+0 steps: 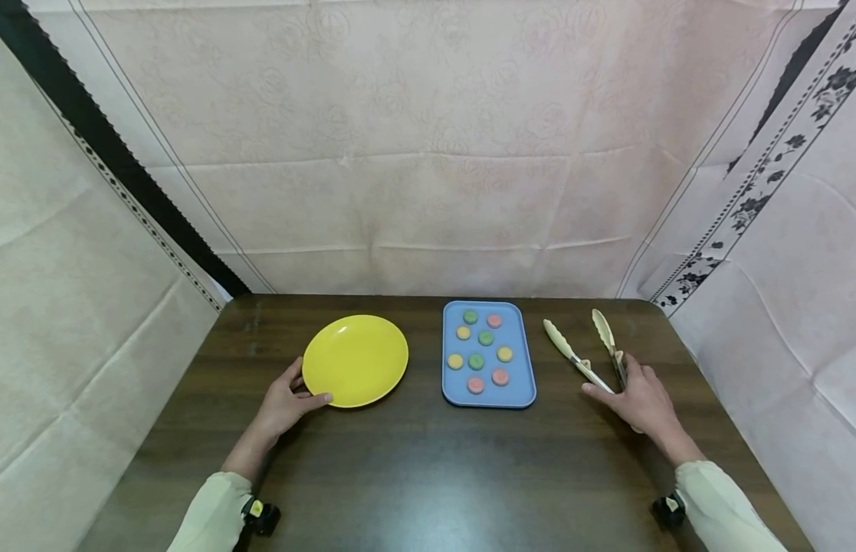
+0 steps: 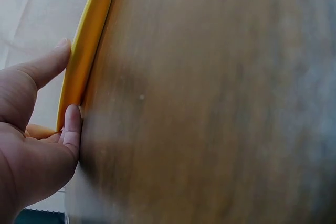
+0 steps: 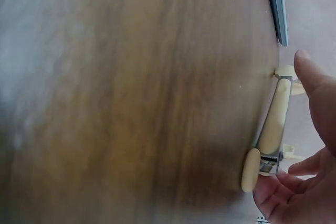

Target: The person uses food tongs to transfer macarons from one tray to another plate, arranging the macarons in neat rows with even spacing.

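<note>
At the rim of a yellow plate [image 1: 355, 360], my left hand [image 1: 281, 408] has its thumb on the near edge and its fingers round the left side. In the left wrist view, the thumb touches the rim from above and a fingertip is low under the edge. On the right lies a pair of cream-and-metal tongs [image 1: 562, 339], arms spread apart. My right hand [image 1: 647, 402] straddles the hinge half, thumb beside one arm and fingers beside the other. In the right wrist view, bent fingers come close to the hinge end [image 3: 251, 170], while the thumb stands off the tongs.
Between the plate and tongs, a blue tray [image 1: 488, 397] holds several small round pieces in green, yellow and pink. The dark wooden table [image 1: 428, 460] ends at a pale cloth backdrop [image 1: 428, 199], with more cloth at both sides.
</note>
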The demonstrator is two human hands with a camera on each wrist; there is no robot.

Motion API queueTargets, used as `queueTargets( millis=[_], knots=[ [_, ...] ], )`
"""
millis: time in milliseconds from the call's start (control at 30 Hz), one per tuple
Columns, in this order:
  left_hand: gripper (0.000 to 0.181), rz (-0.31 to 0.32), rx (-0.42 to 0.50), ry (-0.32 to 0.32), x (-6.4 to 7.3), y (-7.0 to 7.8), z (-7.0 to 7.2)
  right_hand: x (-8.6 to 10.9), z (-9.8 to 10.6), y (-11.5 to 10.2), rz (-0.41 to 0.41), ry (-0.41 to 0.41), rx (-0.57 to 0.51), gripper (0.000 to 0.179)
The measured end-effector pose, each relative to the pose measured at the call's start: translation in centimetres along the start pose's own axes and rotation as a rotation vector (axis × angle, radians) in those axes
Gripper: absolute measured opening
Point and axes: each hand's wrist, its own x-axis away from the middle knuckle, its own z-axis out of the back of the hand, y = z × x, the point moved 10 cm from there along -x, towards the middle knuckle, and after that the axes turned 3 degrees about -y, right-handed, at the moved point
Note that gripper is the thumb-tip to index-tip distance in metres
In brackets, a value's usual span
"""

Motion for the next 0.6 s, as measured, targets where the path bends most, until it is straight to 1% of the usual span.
queueTargets(
  millis=[233, 400, 600],
  knots=[
    [0.111, 0.01, 0.0, -0.009, 0.1, 0.0, -0.1, -0.6, -0.5, 0.4, 0.027, -0.02, 0.034, 0.103],
    [0.11, 0.009, 0.011, -0.012, 0.3, 0.3, -0.2, -1.0, -0.3, 0.6, 0.033, -0.03, 0.036, 0.089],
    [0.11, 0.006, 0.013, -0.014, 0.2, 0.2, -0.2, -1.5, 0.4, 0.6, 0.014, -0.041, 0.015, 0.083]
  ],
)
